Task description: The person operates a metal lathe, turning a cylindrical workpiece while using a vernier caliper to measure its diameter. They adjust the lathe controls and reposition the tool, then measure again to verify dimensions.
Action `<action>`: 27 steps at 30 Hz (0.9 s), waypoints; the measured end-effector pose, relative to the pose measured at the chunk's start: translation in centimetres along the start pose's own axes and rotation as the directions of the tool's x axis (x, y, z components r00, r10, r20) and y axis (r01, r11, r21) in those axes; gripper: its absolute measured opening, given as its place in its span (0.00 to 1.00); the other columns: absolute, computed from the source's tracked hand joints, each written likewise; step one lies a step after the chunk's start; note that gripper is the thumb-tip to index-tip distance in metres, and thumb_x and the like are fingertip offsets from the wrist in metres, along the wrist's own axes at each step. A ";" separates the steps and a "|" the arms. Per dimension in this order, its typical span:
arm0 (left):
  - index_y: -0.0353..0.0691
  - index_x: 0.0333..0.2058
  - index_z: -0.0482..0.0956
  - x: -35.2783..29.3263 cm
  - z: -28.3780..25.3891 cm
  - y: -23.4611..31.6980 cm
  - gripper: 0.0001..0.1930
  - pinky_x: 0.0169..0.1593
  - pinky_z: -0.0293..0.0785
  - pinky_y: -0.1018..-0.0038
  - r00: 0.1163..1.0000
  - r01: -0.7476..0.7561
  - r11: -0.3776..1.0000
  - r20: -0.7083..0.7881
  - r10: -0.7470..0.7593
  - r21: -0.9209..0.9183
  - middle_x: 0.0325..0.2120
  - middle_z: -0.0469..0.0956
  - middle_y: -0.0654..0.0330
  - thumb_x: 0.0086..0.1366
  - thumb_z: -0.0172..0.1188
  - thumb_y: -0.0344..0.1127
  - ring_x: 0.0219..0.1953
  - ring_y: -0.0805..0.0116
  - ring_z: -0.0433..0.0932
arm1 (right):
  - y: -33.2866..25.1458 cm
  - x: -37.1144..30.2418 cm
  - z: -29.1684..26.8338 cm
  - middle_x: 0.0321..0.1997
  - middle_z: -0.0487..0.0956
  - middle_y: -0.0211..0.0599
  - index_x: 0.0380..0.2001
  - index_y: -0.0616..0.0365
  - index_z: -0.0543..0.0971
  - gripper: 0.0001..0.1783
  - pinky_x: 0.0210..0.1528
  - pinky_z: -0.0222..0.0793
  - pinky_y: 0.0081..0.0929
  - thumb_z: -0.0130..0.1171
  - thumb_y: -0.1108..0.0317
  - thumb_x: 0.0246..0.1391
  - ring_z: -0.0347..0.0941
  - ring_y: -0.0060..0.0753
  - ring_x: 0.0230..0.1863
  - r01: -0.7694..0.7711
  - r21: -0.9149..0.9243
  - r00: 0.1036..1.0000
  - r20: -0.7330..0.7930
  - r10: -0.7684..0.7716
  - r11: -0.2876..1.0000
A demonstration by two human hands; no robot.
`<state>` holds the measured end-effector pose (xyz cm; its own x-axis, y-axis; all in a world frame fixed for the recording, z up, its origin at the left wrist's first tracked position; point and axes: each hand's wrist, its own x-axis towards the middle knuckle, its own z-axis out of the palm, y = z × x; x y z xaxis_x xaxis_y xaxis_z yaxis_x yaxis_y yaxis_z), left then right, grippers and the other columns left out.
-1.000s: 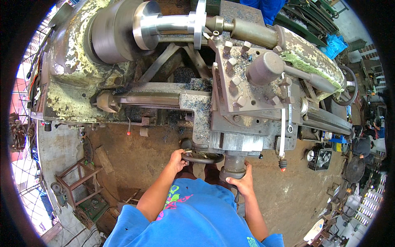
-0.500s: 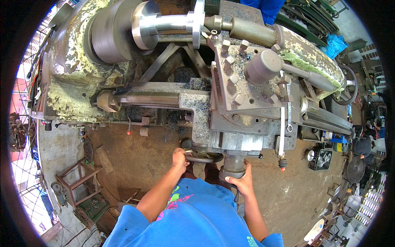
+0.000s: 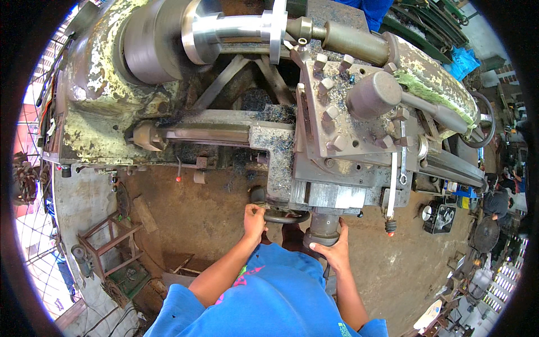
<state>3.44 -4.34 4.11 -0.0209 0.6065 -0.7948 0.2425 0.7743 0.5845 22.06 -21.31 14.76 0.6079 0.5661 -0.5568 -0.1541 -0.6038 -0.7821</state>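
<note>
My left hand [image 3: 255,222] is closed at the left end of the dark carriage handwheel [image 3: 289,218], below the metal lathe's apron. My right hand [image 3: 336,248] wraps round the grey cross-slide dial [image 3: 323,229], thumb on its near face and fingers along its right side. Beyond my hands stands the square tool post [image 3: 337,121] with several clamping bolts and a round-headed lever [image 3: 375,95]. A shiny flanged workpiece [image 3: 238,27] runs from the chuck [image 3: 152,48], which looks blurred as if spinning, to the tailstock centre [image 3: 300,28]. Where the tool tip meets the metal is unclear.
A spanner [image 3: 403,160] and a white strip [image 3: 392,188] lie at the carriage's right. The peeling tailstock [image 3: 435,78] is at far right. Metal chips cover the carriage [image 3: 275,140]. A wooden frame [image 3: 115,244] stands at lower left; a person's blue trousers [image 3: 373,11] show behind.
The view has shifted slightly, so the tool post, tailstock and hands appear farther right. Both hands keep their holds on the handwheel and dial.
</note>
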 end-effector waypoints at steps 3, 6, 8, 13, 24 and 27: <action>0.41 0.39 0.69 0.3 -0.1 0.1 0.07 0.16 0.69 0.73 1.000 0.006 1.000 -0.003 -0.006 -0.030 0.25 0.70 0.60 0.66 0.56 0.34 0.19 0.71 0.70 | -0.1 0.0 0.0 0.58 0.76 0.59 0.68 0.65 0.56 0.66 0.60 0.71 0.41 0.85 0.58 0.27 0.75 0.51 0.59 -0.039 -0.018 0.999 -0.012 0.039 0.999; 0.40 0.39 0.69 0.6 -0.4 0.2 0.07 0.17 0.69 0.74 0.999 0.031 0.999 0.012 -0.031 -0.035 0.26 0.71 0.60 0.66 0.55 0.35 0.19 0.71 0.70 | 0.1 0.1 0.0 0.57 0.77 0.58 0.67 0.65 0.59 0.65 0.60 0.71 0.42 0.84 0.58 0.26 0.76 0.51 0.57 -0.045 -0.043 0.999 -0.023 0.044 0.998; 0.41 0.39 0.69 0.7 -0.5 0.2 0.07 0.16 0.69 0.74 0.999 0.030 0.998 0.018 -0.029 -0.056 0.26 0.71 0.60 0.66 0.55 0.35 0.19 0.72 0.70 | 0.2 0.2 0.0 0.57 0.77 0.59 0.66 0.65 0.60 0.64 0.60 0.71 0.42 0.84 0.58 0.25 0.76 0.51 0.57 -0.045 -0.048 0.999 -0.029 0.043 0.998; 0.42 0.41 0.69 0.7 -0.3 0.1 0.07 0.17 0.69 0.74 0.999 0.036 0.998 0.016 -0.035 -0.060 0.24 0.70 0.61 0.67 0.54 0.35 0.18 0.73 0.68 | 0.3 0.3 0.0 0.54 0.78 0.57 0.63 0.66 0.61 0.61 0.59 0.72 0.41 0.84 0.59 0.26 0.77 0.49 0.55 -0.046 -0.051 0.999 -0.029 0.044 0.998; 0.44 0.41 0.69 0.7 -0.2 0.0 0.07 0.18 0.70 0.74 1.000 0.028 0.999 -0.002 -0.028 -0.043 0.23 0.68 0.61 0.68 0.54 0.36 0.16 0.74 0.67 | 0.3 0.3 -0.1 0.53 0.78 0.57 0.63 0.67 0.61 0.60 0.58 0.72 0.39 0.83 0.61 0.26 0.77 0.48 0.55 -0.056 0.005 0.998 -0.011 0.057 0.998; 0.44 0.40 0.68 0.9 -0.3 0.1 0.07 0.17 0.70 0.73 0.999 0.034 0.998 0.018 -0.034 -0.050 0.23 0.68 0.61 0.68 0.53 0.36 0.16 0.74 0.66 | 0.3 0.4 -0.2 0.53 0.78 0.58 0.63 0.68 0.60 0.61 0.59 0.72 0.40 0.84 0.60 0.26 0.77 0.49 0.55 -0.064 0.034 0.998 0.004 0.064 0.997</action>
<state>3.12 -3.71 3.53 -0.0115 0.5768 -0.8168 0.1924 0.8029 0.5642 22.39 -21.32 14.37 0.5939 0.5282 -0.6069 -0.2192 -0.6196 -0.7537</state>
